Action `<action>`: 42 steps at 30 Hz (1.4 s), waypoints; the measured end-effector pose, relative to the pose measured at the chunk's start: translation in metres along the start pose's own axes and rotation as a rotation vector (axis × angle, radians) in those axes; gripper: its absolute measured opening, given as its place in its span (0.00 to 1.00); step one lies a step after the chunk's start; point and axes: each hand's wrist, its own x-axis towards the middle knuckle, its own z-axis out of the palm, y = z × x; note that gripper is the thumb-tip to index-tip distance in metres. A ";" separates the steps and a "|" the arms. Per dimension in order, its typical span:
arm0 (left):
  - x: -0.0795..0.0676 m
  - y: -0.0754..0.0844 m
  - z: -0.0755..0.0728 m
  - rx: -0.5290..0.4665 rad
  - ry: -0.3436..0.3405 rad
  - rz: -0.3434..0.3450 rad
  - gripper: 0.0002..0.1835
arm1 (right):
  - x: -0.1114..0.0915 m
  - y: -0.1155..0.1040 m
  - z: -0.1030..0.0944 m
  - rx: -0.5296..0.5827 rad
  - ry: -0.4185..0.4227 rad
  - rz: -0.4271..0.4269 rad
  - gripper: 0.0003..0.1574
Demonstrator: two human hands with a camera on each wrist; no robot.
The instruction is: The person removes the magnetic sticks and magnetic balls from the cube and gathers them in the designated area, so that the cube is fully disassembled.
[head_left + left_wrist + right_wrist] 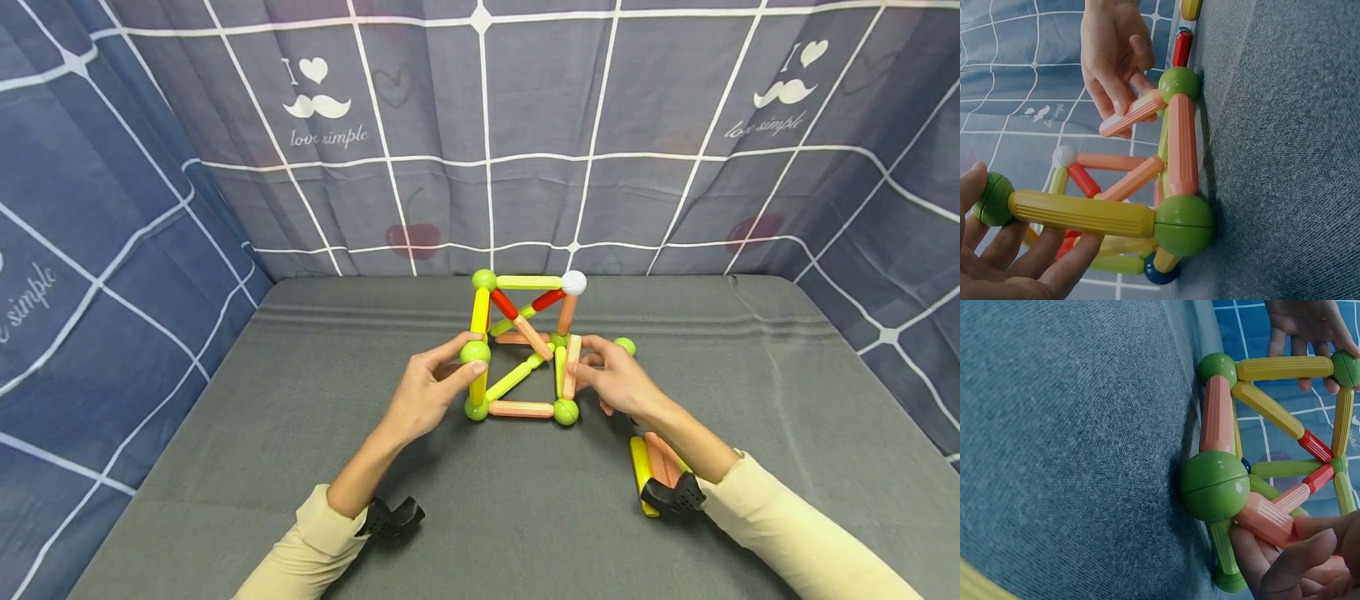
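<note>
A frame of magnetic rods and balls stands on the grey cloth. My left hand (423, 387) pinches the green ball (476, 354) at its upper front left corner between thumb and fingers. From that ball a yellow rod (1085, 215) runs down to a lower green ball (1185, 225). My right hand (621, 379) pinches an orange rod (572, 371), whose lower end meets the front right green ball (566, 412). The right wrist view shows that rod slanting up from the ball. A white ball (573, 282) tops the back right corner, and red and orange rods cross the frame diagonally.
Loose yellow and orange rods (660, 462) lie under the right forearm, partly hidden by the wrist strap. Another green ball (625, 346) shows just behind the right hand. A patterned curtain (540, 200) closes off the table's back and sides.
</note>
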 end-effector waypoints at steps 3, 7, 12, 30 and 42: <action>0.000 0.000 0.000 -0.002 0.004 0.000 0.23 | 0.002 0.000 0.000 0.010 -0.021 0.009 0.35; 0.000 0.000 -0.001 -0.002 0.001 -0.002 0.23 | 0.005 0.000 0.001 0.012 -0.041 0.029 0.35; 0.000 0.000 0.000 0.007 -0.002 -0.001 0.23 | 0.008 0.001 0.002 0.019 -0.054 0.030 0.35; -0.001 0.000 0.000 0.008 -0.005 0.021 0.23 | 0.006 -0.001 0.010 -0.028 -0.011 -0.054 0.32; 0.000 -0.002 -0.001 0.000 0.002 0.025 0.24 | -0.002 -0.004 0.017 -0.125 0.103 -0.151 0.28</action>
